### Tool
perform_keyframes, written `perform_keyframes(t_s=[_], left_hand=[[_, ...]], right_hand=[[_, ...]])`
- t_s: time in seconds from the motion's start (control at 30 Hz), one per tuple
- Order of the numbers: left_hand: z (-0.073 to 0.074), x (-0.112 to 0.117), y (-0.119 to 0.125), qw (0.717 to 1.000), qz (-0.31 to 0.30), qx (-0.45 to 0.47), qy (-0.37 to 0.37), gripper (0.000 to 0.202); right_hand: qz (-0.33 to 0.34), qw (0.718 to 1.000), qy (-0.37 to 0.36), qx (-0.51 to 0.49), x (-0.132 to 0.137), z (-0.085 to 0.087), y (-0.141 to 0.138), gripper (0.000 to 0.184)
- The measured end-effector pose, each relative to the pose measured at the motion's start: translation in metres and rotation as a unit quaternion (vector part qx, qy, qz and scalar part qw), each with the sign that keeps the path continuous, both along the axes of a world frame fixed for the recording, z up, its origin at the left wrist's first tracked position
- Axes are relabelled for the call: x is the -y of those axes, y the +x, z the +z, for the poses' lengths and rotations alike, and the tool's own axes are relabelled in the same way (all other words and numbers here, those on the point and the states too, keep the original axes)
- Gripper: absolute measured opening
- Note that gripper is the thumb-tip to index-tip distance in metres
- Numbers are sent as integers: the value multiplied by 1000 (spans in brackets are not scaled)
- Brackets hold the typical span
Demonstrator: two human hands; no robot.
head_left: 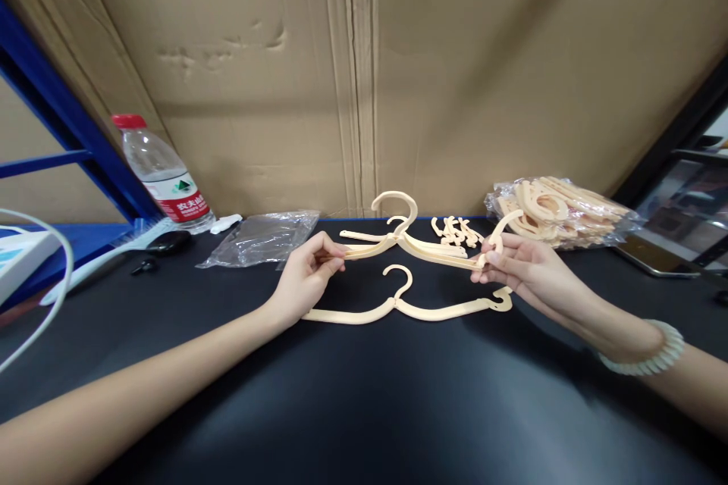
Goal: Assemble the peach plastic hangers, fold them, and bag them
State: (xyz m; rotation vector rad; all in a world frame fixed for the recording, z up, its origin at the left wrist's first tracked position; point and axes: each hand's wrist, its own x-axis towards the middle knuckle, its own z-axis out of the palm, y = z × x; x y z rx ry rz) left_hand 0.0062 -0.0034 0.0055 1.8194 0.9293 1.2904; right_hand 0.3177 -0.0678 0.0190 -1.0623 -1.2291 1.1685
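A cream plastic clothes hanger (396, 198) is held up above the table between both hands. My left hand (307, 269) pinches its left arm end. At its right end, my right hand (520, 269) is closed on the tip, with a curved hook piece (505, 223) rising from between the fingers; whether that piece is joined to the hanger I cannot tell. Below lies a second hanger (353, 317), with a small hooked end piece (501, 300) at its right tip. Behind the held one, another hanger (356, 235) is partly hidden.
Several small hook pieces (452, 229) lie in a heap at the back. A clear bag of hanger parts (557, 204) and a phone (654, 258) are at right. An empty-looking plastic bag (258, 239), a water bottle (164, 174) and a cable (68, 265) are at left. Cardboard (255, 76) stands behind.
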Motion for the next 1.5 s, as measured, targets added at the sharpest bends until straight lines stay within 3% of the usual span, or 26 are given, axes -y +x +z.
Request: perform_keyframes(t_s=[0.23,0.37,0.53,0.73,0.83,0.93,1.03,1.1,1.23,1.33,1.5], left_hand=[[3,4,0,1000,-14,2,-11,13],[6,7,1,999,-40,-1,-13,12],[10,7,0,999,-28,-25,-16,7],[24,2,-10,989,-26,-144,-36,13],[41,7,-16,955,-81,-285,-13,11],[59,18,-21,888,-149,-434,25,13],[72,30,-23,826,-191,-526,73,13],[75,37,-22,793,-199,-564,115,12],[74,47,-17,732,-183,-633,175,14],[71,51,-14,705,-192,-657,184,15],[68,48,-14,706,-165,-665,180,12]], right_hand=[[-51,994,77,52,0,-4,-3,31],[-84,991,88,49,-2,-7,-4,32],[-87,991,97,36,-4,-7,-3,28],[-78,991,52,-92,-12,2,20,23],[-69,994,30,-81,-16,12,37,22],[-31,999,8,3,-14,23,52,19],[44,992,-15,120,-13,29,65,22],[112,971,-25,208,-13,29,70,25],[225,904,-35,362,-13,29,69,26],[265,871,-48,410,-12,29,65,26],[258,828,2,498,-11,28,63,23]])
